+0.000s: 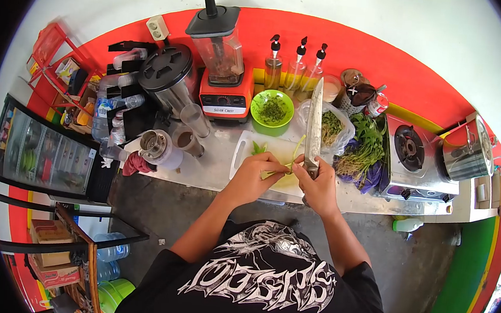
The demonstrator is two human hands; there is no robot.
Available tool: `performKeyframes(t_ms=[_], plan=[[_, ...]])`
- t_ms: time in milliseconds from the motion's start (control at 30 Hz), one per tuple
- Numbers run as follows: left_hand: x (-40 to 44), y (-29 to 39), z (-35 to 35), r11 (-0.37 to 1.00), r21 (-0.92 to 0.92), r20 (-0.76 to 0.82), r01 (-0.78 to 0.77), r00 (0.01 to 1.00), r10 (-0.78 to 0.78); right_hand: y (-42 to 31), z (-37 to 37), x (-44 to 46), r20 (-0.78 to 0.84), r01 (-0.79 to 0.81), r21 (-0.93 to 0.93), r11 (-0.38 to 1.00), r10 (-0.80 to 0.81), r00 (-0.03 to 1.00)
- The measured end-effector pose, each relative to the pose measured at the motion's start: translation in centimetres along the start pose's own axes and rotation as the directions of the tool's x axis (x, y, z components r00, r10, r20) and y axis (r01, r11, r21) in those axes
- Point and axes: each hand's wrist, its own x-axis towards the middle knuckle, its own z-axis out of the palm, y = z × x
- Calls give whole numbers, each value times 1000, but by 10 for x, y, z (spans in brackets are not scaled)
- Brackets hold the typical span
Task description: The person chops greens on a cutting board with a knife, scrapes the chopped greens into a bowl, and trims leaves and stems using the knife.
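Note:
My right hand (320, 188) grips a large knife (314, 123), its broad, stained blade pointing up and away from me. The thumb of that hand also meets a pale green stem (299, 150). My left hand (256, 176) pinches the stem's lower part, its fingertips nearly touching the right thumb. Both hands are over a white cutting board (241, 150), where a few green leaves (259, 148) lie. Behind the board stands a green bowl (257, 123) with chopped greens in it. A clear plastic bag (347, 130) of cut greens sits right of the blade.
Leafy greens with roots (366, 145) lie on purple plastic beside a gas stove (422, 179) with a steel pot (468, 153). Along the wall are a red blender (225, 98) and several pump bottles (273, 70). Tall cups (188, 143) and a jug (165, 153) stand left.

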Motion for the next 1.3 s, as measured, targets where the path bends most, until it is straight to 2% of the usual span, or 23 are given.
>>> performKeyframes(t_ms=[133, 200, 233, 300, 333, 400, 467, 500, 567, 600, 633, 667, 700, 733, 767, 800, 867, 900, 967, 1067, 1100, 1167, 1300], plan=[[0, -4, 2, 996, 69, -41, -50, 998, 53, 0, 7, 3, -72, -1, 25, 1000, 3, 997], [1, -4, 2, 994, 94, -44, -63, 997, 67, 5, 10, 8, -186, -11, 138, 990, 37, 982], [1, -5, 2, 989, 122, -33, -89, 995, 93, 5, 10, 10, -188, -10, 137, 991, 36, 981], [1, -7, 2, 982, 148, -25, -114, 993, 119, 5, 8, 12, -105, -57, 300, 952, 93, 990], [2, -9, 2, 982, 157, -50, -103, 992, 112, 5, 8, 13, -103, -57, 299, 953, 91, 991], [2, -9, 2, 982, 167, -81, -91, 991, 105, 5, 9, 12, -115, 33, 283, 959, 0, 993], [4, -5, 4, 932, 359, -352, -54, 917, 189, 0, 12, 9, -135, 68, 249, 966, -35, 990], [3, -9, 6, 931, 360, -354, -56, 915, 192, -3, 15, 8, -157, 103, 216, 971, -69, 985], [-1, -21, 14, 930, 284, -437, 232, 895, -90, -2, 20, 7, -179, 134, 243, 961, -91, 980], [0, -17, 10, 930, 285, -439, 231, 894, -88, -1, 22, 6, -200, 163, 269, 949, -111, 974], [2, -10, 2, 934, 94, -243, 346, 917, -315, -1, 25, 6, -199, 167, 269, 949, -115, 973], [4, -6, -3, 872, -69, 1, 484, 874, -485, -1, 28, 6, -203, 177, 274, 945, -124, 971], [5, -8, -2, 873, -68, -3, 482, 875, -483, -1, 31, 6, -206, 187, 279, 942, -131, 970], [6, -11, 2, 837, -317, 93, 446, 893, -441, 1, 32, 5, -205, 190, 280, 941, -135, 970], [7, -12, 6, 734, -545, 174, 405, 911, -373, 3, 33, 5, -189, 178, 294, 939, -125, 974], [9, -8, 8, 737, -544, 171, 402, 912, -372, 5, 35, 4, -174, 165, 308, 937, -115, 978], [13, 2, 13, 619, -746, 39, 243, 945, -325, 10, 39, 5, -163, 160, 344, 925, -109, 981], [15, -1, 15, 620, -747, 36, 240, 946, -323, 11, 40, 6, -151, 152, 377, 914, -101, 983], [17, -12, 21, 482, -868, -21, 123, 959, -283, 11, 42, 5, -141, 129, 379, 916, -81, 987], [19, -15, 18, 370, -921, -18, 122, 936, -352, 10, 41, 4, -141, 108, 364, 925, -60, 988], [20, -15, 16, 370, -921, -16, 123, 936, -352, 10, 40, 3, -148, 112, 345, 932, -63, 987], [22, -16, 12, 524, -846, -117, 97, 926, -360, 6, 33, 2, -143, 114, 309, 944, -72, 987], [26, -5, 9, 562, -815, -92, 144, 924, -370, 2, 30, 1, -197, 125, 198, 972, -86, 977]])
